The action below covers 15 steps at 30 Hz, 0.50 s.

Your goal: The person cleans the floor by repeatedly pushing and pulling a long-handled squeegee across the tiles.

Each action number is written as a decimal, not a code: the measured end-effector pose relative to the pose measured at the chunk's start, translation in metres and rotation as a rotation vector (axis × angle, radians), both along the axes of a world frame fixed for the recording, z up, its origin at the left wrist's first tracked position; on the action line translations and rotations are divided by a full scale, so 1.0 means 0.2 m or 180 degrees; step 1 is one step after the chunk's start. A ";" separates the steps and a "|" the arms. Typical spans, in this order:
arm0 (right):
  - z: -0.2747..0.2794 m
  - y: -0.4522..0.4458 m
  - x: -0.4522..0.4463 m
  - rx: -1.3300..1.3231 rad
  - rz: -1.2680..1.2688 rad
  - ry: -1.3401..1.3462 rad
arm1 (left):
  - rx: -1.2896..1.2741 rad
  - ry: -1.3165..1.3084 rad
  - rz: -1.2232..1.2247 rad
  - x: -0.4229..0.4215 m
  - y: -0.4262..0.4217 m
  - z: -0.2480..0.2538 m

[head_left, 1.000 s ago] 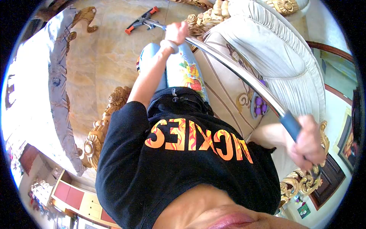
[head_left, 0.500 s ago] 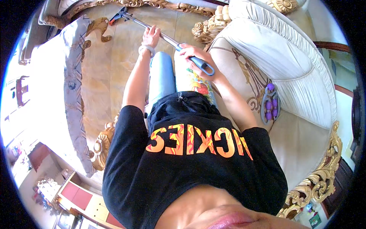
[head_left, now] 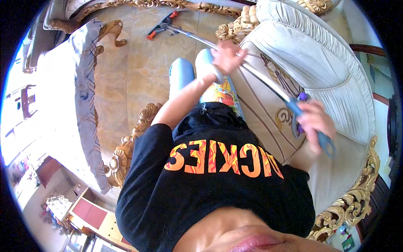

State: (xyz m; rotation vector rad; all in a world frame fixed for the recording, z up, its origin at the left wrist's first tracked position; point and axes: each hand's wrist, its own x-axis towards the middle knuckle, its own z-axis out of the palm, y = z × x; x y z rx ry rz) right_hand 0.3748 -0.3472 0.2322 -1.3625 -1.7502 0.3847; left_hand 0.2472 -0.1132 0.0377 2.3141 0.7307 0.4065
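A long-handled floor squeegee [head_left: 268, 82] runs from the upper left to the lower right. Its dark head with orange ends rests on the tiled floor [head_left: 113, 90]. My left hand [head_left: 228, 58], with a pale bracelet at the wrist, is closed around the middle of the metal pole, its fingers slightly smeared. Over the sofa seat, my right hand [head_left: 315, 122] wraps round the blue-grey grip near its looped end; motion blurs it. Behind that hand, a purple-and-grey roller massager [head_left: 302, 97] lies on the seat, partly hidden.
The cream sofa [head_left: 336, 168] with carved gold trim curves along my right. A cloth-covered table [head_left: 63, 105] with carved legs stands to my left. Another carved furniture edge [head_left: 168, 4] crosses the far side. Cabinets [head_left: 90, 212] are at lower left.
Both hands and the pole have moved right and back towards me. The squeegee head has come out from the far furniture's edge and turned, showing its full width.
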 end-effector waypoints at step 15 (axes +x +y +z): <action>0.18 -0.34 -0.24 0.2815 -0.0703 0.0992 | -0.1485 -0.0106 -0.1669 0.06 -0.33 0.39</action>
